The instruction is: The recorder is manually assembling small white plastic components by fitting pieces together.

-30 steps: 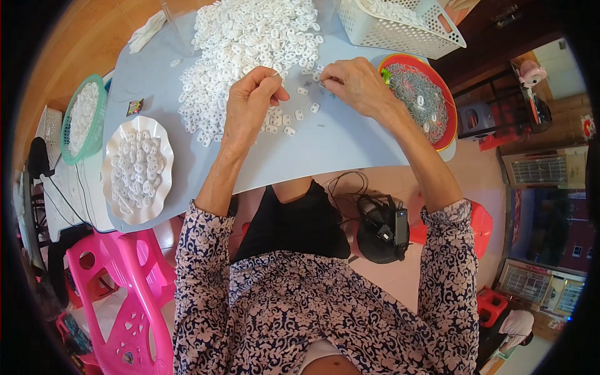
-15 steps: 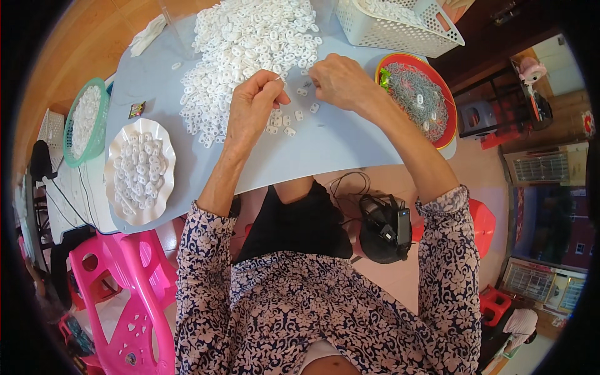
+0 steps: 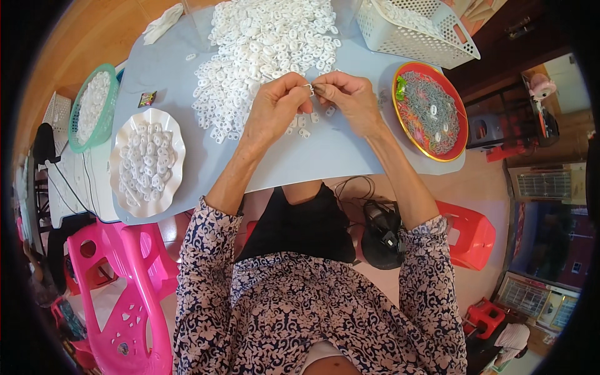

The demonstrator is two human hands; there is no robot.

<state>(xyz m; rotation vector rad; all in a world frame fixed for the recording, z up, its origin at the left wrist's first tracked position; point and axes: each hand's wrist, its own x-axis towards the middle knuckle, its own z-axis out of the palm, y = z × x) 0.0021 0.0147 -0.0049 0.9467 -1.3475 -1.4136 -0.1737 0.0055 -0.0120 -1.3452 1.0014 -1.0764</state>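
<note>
My left hand [image 3: 275, 109] pinches a small white plastic piece [image 3: 310, 89] between thumb and fingertips. Against it, the thumb and forefinger of my right hand [image 3: 351, 102] are pressed together; whatever they hold is too small to make out. Just beyond both hands spreads a large heap of white oval plastic pieces [image 3: 269, 40] with two holes each. A few loose ones [image 3: 304, 133] lie below my fingers. Right of my right hand stands a red dish [image 3: 463, 119] with a yellow rim, filled with small grey metal parts [image 3: 428, 100] and a few white pieces.
A white scalloped plate [image 3: 117, 165] of white pieces sits at the table's left. Beyond it are a green basket [image 3: 112, 103] and a small wrapper [image 3: 147, 99]. A white perforated basket [image 3: 425, 47] stands far right. Below are a pink chair [image 3: 119, 281] and a red stool [image 3: 465, 234].
My right hand has come left from the table to meet my left hand, and their fingertips are now together at the white piece. The whole view has shifted slightly.
</note>
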